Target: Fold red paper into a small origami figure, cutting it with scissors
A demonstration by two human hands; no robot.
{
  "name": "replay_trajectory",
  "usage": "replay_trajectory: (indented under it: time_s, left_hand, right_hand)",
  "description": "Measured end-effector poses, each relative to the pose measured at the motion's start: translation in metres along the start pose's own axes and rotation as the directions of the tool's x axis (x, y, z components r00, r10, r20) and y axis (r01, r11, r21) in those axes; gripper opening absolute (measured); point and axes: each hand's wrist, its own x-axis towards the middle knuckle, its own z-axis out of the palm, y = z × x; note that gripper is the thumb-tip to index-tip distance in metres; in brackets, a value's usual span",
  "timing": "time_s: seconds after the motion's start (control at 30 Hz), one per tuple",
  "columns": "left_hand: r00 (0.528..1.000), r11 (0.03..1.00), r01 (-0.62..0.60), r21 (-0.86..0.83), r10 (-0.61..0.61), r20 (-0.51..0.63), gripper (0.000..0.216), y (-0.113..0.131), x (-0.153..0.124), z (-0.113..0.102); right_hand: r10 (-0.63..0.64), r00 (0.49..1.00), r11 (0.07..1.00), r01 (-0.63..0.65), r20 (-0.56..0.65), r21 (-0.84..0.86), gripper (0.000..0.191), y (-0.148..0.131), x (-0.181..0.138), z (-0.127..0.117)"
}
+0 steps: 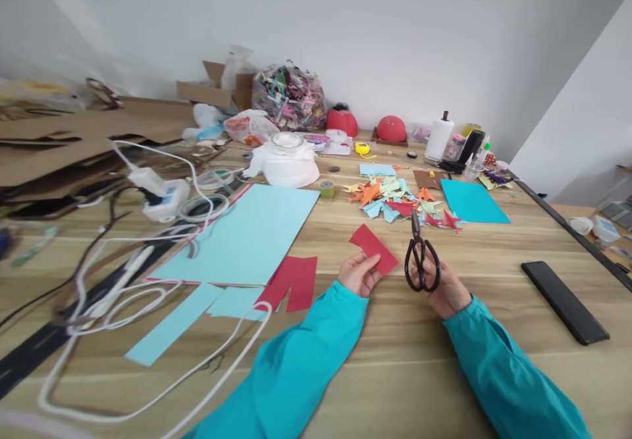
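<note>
A: Wood-grain table [395,373], pale wall behind, craft clutter all round. We start at the red paper piece [374,249]: small, angular, lifted just off the tabletop, centre of view.

B: Noted. Who has it?

A: Our left hand [358,274] pinches its near corner, thumb on top, fingers closed on the paper. Our right hand [447,289] is closed around the loops of the black scissors [421,260]. Blades together, tips pointing away from us, just right of the paper and not touching it.

B: Our judgement for a clean cut?

A: We think the pinch sits far out on one corner, so the piece may flop. Better to hold nearer where the blades bite and keep our fingers clear of them. We would also feed the paper deep into the throat and turn the paper rather than the scissors.

B: Outward from there?

A: Left of the hand, a notched red offcut [293,282] lies flat at the near edge of the light blue sheet [247,235]. Beyond the scissors, a heap of cut paper shapes [395,201], then a teal sheet [473,202]. Dark phone [563,302] flat at right, well apart. White cable [148,373] loops across the left side.
</note>
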Motion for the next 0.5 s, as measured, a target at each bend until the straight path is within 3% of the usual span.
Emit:
replay_trajectory:
  time_s: [0.07, 0.13, 0.2, 0.3, 0.43, 0.5]
  left_hand:
    - [1.0, 1.0, 0.009, 0.022, -0.009, -0.006, 0.011, 0.001, 0.0, -0.002]
    - [0.999, 0.999, 0.034, 0.041, -0.035, 0.018, 0.013, 0.003, 0.0, -0.003]
    - [0.997, 0.997, 0.069, 0.039, -0.07, 0.034, 0.014, 0.006, 0.0, -0.005]
    - [0.994, 0.995, 0.102, 0.006, -0.102, 0.037, 0.014, 0.01, 0.0, -0.006]
    - [0.988, 0.99, 0.142, -0.026, -0.14, 0.059, 0.016, 0.013, -0.001, -0.006]
    - [0.987, 0.988, 0.15, -0.031, -0.148, 0.058, 0.017, 0.013, -0.001, -0.006]
  right_hand:
    - [0.153, 0.977, 0.982, -0.167, 0.149, 0.09, 0.047, 0.005, -0.002, 0.002]
    - [0.267, 0.911, 0.95, -0.303, 0.315, 0.071, 0.046, 0.014, -0.006, -0.003]
    - [0.283, 0.868, 0.95, -0.313, 0.409, 0.007, 0.043, 0.024, -0.009, -0.01]
    - [0.216, 0.923, 0.973, -0.229, 0.319, 0.005, 0.041, 0.032, -0.012, -0.013]
    - [0.328, 0.88, 0.937, -0.348, 0.343, -0.003, 0.071, 0.026, -0.015, -0.005]
    - [0.267, 0.898, 0.958, -0.286, 0.351, 0.002, 0.073, 0.022, -0.019, 0.001]
